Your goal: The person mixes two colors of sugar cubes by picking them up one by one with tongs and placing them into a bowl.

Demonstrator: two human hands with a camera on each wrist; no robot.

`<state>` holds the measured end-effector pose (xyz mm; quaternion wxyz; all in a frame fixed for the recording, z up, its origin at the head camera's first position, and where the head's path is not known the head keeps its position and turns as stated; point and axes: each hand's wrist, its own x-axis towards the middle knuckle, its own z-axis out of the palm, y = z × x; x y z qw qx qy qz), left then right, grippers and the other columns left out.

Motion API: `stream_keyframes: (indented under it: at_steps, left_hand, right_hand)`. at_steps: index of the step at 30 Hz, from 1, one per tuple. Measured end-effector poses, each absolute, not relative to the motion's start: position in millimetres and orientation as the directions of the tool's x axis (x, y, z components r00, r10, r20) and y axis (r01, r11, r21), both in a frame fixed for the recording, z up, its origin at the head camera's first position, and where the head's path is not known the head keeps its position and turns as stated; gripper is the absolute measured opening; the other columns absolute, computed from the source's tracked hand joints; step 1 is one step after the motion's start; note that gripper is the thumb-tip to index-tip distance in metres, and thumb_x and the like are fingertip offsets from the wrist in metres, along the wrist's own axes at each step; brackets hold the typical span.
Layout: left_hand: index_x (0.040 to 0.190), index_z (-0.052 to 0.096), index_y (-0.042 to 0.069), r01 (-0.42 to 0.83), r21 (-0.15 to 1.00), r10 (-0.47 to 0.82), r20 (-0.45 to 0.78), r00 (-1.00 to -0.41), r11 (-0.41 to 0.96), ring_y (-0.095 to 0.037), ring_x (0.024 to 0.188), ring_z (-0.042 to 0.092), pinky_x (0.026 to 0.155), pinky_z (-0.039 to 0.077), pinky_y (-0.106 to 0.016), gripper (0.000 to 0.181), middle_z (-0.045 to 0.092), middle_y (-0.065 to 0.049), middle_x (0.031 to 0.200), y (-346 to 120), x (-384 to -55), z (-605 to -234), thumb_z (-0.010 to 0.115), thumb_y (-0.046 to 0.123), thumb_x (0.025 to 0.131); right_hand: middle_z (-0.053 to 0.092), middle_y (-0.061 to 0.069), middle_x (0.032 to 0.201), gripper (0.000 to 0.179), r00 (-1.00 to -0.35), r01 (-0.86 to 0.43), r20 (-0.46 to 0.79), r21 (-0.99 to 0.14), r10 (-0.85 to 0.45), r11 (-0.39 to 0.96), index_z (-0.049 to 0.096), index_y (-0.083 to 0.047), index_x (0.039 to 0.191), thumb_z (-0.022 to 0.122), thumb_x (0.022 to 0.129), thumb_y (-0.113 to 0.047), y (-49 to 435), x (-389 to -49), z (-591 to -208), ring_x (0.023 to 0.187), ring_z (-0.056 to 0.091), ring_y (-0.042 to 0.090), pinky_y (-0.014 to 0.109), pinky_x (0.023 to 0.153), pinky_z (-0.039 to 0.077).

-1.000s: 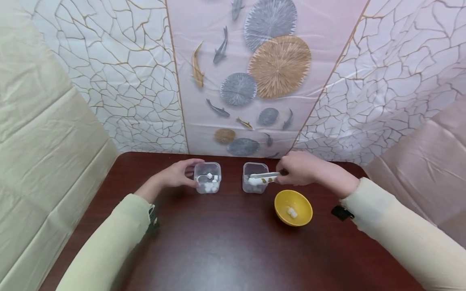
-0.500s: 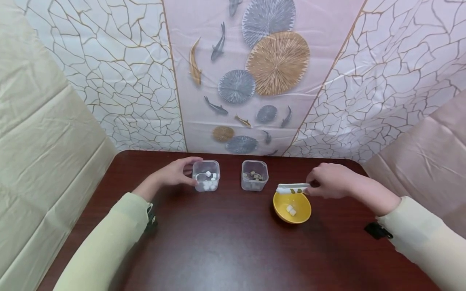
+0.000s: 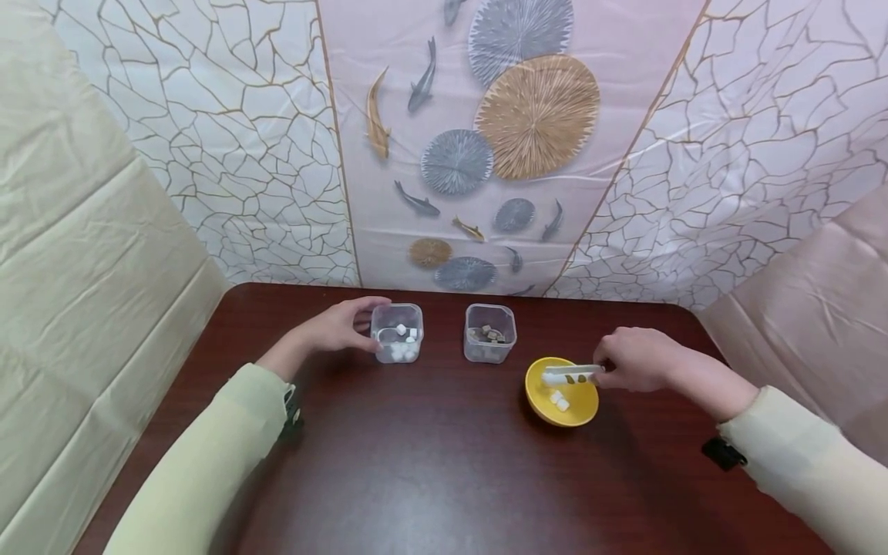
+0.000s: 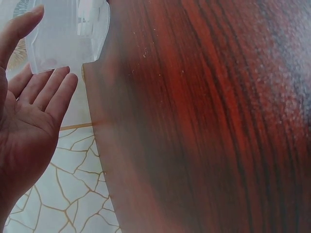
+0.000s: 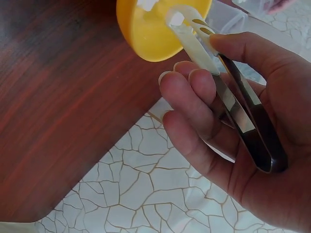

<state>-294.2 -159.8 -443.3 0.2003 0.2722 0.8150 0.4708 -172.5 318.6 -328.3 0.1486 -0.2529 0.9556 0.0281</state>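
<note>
My right hand (image 3: 634,359) grips a pair of small tongs (image 5: 228,94) with white leaf-patterned tips and dark metal handles. Their tips reach inside the yellow bowl (image 3: 539,401), and a small white cube (image 5: 177,19) shows at the tips in the right wrist view. Two more white cubes (image 3: 559,400) lie in the bowl. At the left, my left hand (image 3: 333,327) holds the side of a clear plastic container (image 3: 397,314), thumb in front and fingers behind. Several white cubes (image 3: 402,351) are inside that container.
A second clear container (image 3: 489,312) with several brown cubes (image 3: 489,334) stands between the left container and the bowl. The dark wooden table (image 3: 416,462) ends at a patterned cloth backdrop (image 3: 277,193) behind the containers.
My right hand has carried the tongs from over the container of brown cubes rightward to the bowl, then lowered their tips into it. My left hand stays at its container.
</note>
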Motion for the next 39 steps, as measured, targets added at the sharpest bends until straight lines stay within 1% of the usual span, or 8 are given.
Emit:
stream_keyframes:
  at_steps: [8, 13, 15, 21, 26, 31, 36, 39]
  left_hand:
    - [0.160, 0.040, -0.002, 0.255, 0.880, 0.633, -0.065, -0.772, 0.401, -0.047, 0.149, 0.044, 0.121, 0.041, -0.055, 0.085, 0.044, -0.026, 0.161, -160, -294, -443, 0.086, 0.004, 0.089]
    - [0.160, 0.040, -0.001, 0.254, 0.881, 0.632, -0.063, -0.773, 0.398, -0.046, 0.150, 0.044, 0.121, 0.042, -0.054, 0.086, 0.044, -0.026, 0.162, -161, -295, -443, 0.086, 0.005, 0.088]
    - [0.160, 0.040, -0.001, 0.259, 0.880, 0.633, -0.060, -0.772, 0.399, -0.046, 0.150, 0.044, 0.121, 0.042, -0.054, 0.086, 0.044, -0.025, 0.162, -161, -296, -444, 0.087, 0.006, 0.088]
    - [0.161, 0.039, -0.001, 0.252, 0.889, 0.640, -0.059, -0.766, 0.383, -0.046, 0.150, 0.044, 0.121, 0.041, -0.055, 0.086, 0.044, -0.025, 0.162, -160, -297, -446, 0.086, 0.005, 0.089]
    - [0.161, 0.039, -0.001, 0.243, 0.891, 0.637, -0.065, -0.769, 0.384, -0.045, 0.150, 0.044, 0.121, 0.042, -0.054, 0.087, 0.043, -0.024, 0.163, -161, -295, -445, 0.087, 0.005, 0.088]
    - [0.161, 0.040, 0.001, 0.234, 0.894, 0.633, -0.069, -0.771, 0.383, -0.042, 0.151, 0.044, 0.121, 0.042, -0.051, 0.087, 0.044, -0.022, 0.163, -160, -295, -446, 0.087, 0.004, 0.088]
    - [0.161, 0.041, 0.001, 0.245, 0.894, 0.636, -0.057, -0.769, 0.376, -0.043, 0.150, 0.045, 0.121, 0.042, -0.052, 0.086, 0.044, -0.023, 0.163, -160, -296, -448, 0.087, 0.005, 0.088]
    - [0.161, 0.040, 0.000, 0.257, 0.889, 0.638, -0.050, -0.769, 0.380, -0.044, 0.150, 0.045, 0.121, 0.042, -0.052, 0.086, 0.044, -0.024, 0.163, -161, -295, -448, 0.087, 0.005, 0.088]
  right_hand:
    - [0.041, -0.012, 0.061, 0.037, -0.832, -0.481, -0.312, -0.005, -0.458, 0.877, 0.058, -0.025, 0.064, 0.079, 0.094, -0.035, 318, -174, -334, 0.056, 0.035, 0.007, 0.024, 0.051, 0.026]
    - [0.044, -0.011, 0.063, 0.032, -0.840, -0.470, -0.309, 0.001, -0.447, 0.883, 0.062, -0.024, 0.068, 0.078, 0.093, -0.036, 318, -173, -327, 0.057, 0.037, 0.008, 0.025, 0.051, 0.028]
    - [0.045, -0.011, 0.064, 0.030, -0.840, -0.471, -0.302, -0.004, -0.450, 0.882, 0.064, -0.024, 0.070, 0.077, 0.093, -0.037, 317, -174, -322, 0.058, 0.038, 0.008, 0.026, 0.052, 0.029]
    - [0.041, -0.013, 0.062, 0.034, -0.824, -0.511, -0.251, -0.061, -0.508, 0.858, 0.060, -0.025, 0.068, 0.077, 0.095, -0.037, 307, -178, -308, 0.057, 0.037, 0.005, 0.025, 0.052, 0.029]
    - [0.040, -0.013, 0.061, 0.034, -0.796, -0.570, -0.185, -0.091, -0.577, 0.816, 0.057, -0.026, 0.068, 0.076, 0.095, -0.035, 284, -185, -297, 0.055, 0.037, 0.004, 0.026, 0.051, 0.029]
    - [0.036, -0.013, 0.059, 0.039, -0.765, -0.618, -0.147, -0.103, -0.627, 0.779, 0.051, -0.024, 0.065, 0.074, 0.096, -0.032, 253, -197, -289, 0.054, 0.035, 0.005, 0.027, 0.051, 0.026]
    - [0.037, -0.011, 0.059, 0.040, -0.739, -0.661, -0.113, -0.069, -0.664, 0.747, 0.051, -0.023, 0.065, 0.073, 0.097, -0.034, 221, -215, -287, 0.055, 0.039, 0.010, 0.029, 0.051, 0.028]
    - [0.038, -0.010, 0.059, 0.042, -0.729, -0.676, -0.112, -0.044, -0.675, 0.736, 0.049, -0.022, 0.064, 0.073, 0.097, -0.035, 202, -225, -288, 0.055, 0.038, 0.011, 0.029, 0.051, 0.027]
